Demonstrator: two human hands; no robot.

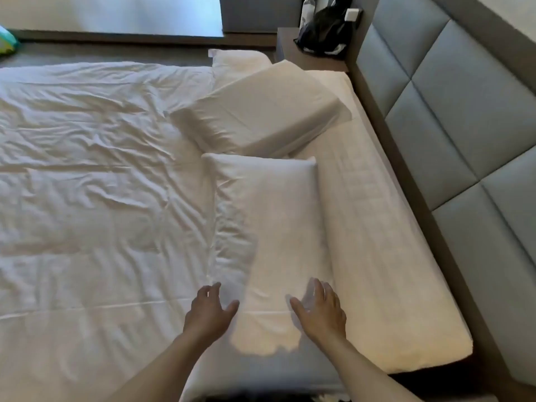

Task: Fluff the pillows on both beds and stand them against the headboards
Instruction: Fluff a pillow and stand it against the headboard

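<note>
A white pillow [269,227] lies flat on the bed in front of me, its long side running away from me. My left hand [210,310] is open at its near left edge, fingers spread. My right hand [320,307] is open over its near right part, holding nothing. A second white pillow [261,111] lies flat beyond it, turned at an angle. A third pillow [237,60] shows partly behind that one. The grey padded headboard [464,117] runs along the right, apart from all the pillows.
A wrinkled white duvet [95,184] covers the bed to the left. Bare mattress [377,227] lies between the pillows and the headboard. A dark bag [324,33] sits on a bedside table [285,42] at the far end. Another bed [116,13] stands beyond.
</note>
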